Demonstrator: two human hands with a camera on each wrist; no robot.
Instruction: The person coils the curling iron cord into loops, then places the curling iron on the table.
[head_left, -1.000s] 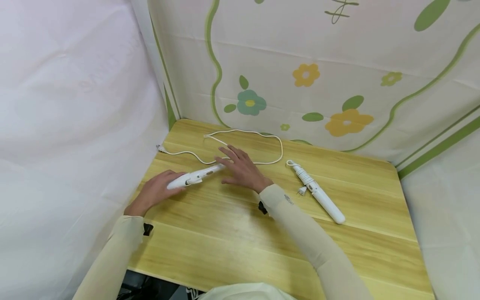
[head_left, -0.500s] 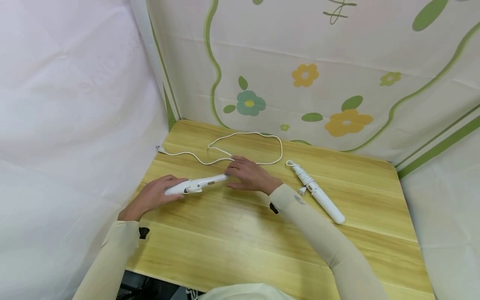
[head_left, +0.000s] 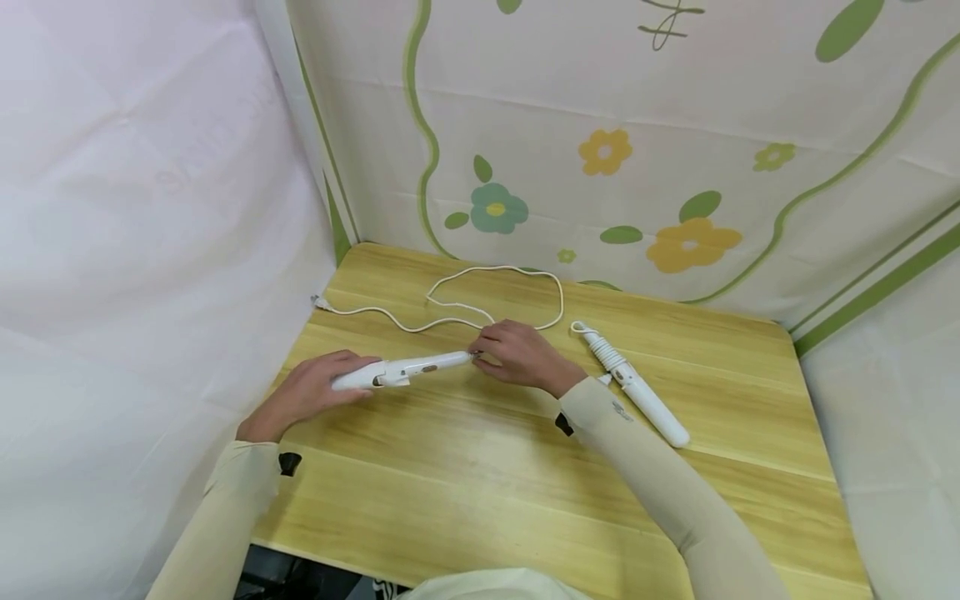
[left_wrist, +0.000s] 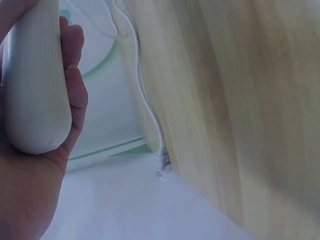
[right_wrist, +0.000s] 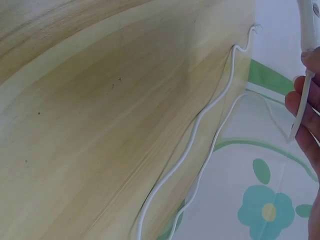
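Observation:
A white hair straightener (head_left: 431, 364) is held over the table in both hands. My left hand (head_left: 303, 392) grips its wide, rounded end, and the left wrist view shows that end (left_wrist: 37, 100) lying in the palm with fingers wrapped around it. At the narrow end, my right hand (head_left: 525, 358) pinches the white cord (right_wrist: 303, 107) where it leaves the handle. From there the cord loops over the back of the table and runs to a two-pin plug (head_left: 321, 302) at the left edge.
A second white hair straightener (head_left: 652, 406) lies to the right, its cord (head_left: 611, 354) wound around the handle. The wooden table (head_left: 450, 492) is bounded by a white sheet (head_left: 165, 250) on the left and a flower-printed curtain (head_left: 570, 92) behind.
My right hand has moved right and slightly toward me, its spread fingers closing to pinch the cord at the handle's end. The straightener now lies flatter, and the cord loop has shifted right.

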